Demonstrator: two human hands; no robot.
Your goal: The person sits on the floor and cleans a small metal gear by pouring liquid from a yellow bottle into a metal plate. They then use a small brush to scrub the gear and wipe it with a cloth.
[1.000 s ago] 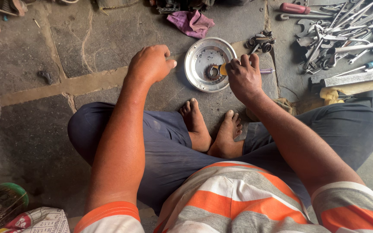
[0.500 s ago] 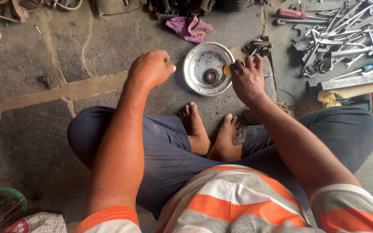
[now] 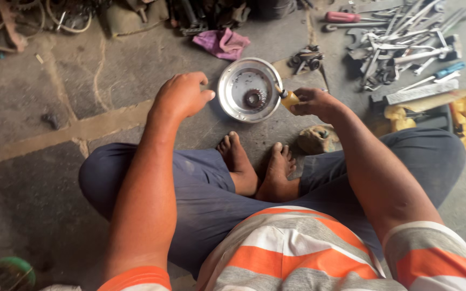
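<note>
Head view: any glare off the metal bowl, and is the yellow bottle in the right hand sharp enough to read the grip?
Head view: soft, even daylight; the metal bowl shows bright sheen on its rim but the toothed part inside stays readable. The yellow bottle in the right hand is slightly soft, fingers wrapped around it. The left hand is sharp, curled on the floor.
</note>
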